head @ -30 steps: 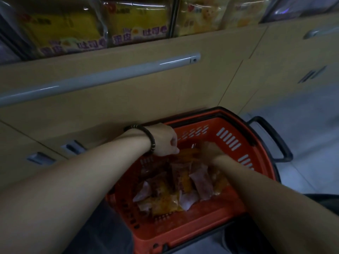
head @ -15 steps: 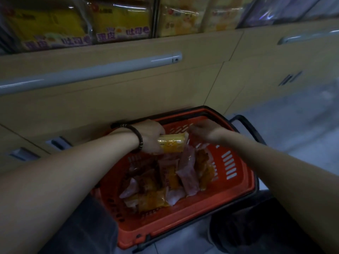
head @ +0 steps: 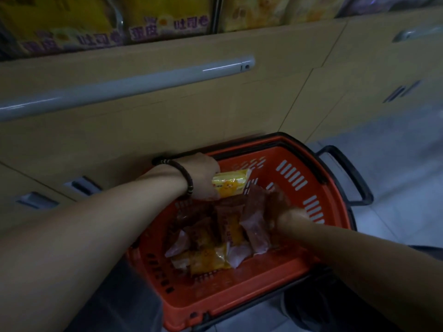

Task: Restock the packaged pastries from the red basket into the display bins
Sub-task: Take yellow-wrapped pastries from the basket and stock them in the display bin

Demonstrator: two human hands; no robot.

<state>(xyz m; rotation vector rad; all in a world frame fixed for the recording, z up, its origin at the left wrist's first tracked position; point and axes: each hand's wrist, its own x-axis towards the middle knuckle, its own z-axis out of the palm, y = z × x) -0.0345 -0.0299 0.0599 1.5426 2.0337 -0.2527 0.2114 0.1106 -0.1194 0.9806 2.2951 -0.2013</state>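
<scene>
While both forearms reach down over the basket, findings as follows:
Basket: red plastic basket (head: 239,298) w/ black rim and black handle (head: 347,173), on grey floor (head: 395,188) just in front of beige cabinet (head: 167,121).
L hand: left hand (head: 201,178) at basket's far-left rim, fingers closed round a yellow pastry pack (head: 231,183), held above the pile; beaded bracelet (head: 184,176) on wrist.
R hand: right hand (head: 280,207) down among packs at right side of pile, blurred; grip cannot be made out.
Stock: packaged pastries (head: 215,238), orange and pinkish wrappers, loose heap on basket bottom.
Display: yellow bread bags (head: 165,20) in bins above cabinet; grey rail (head: 119,87) below them.
</scene>
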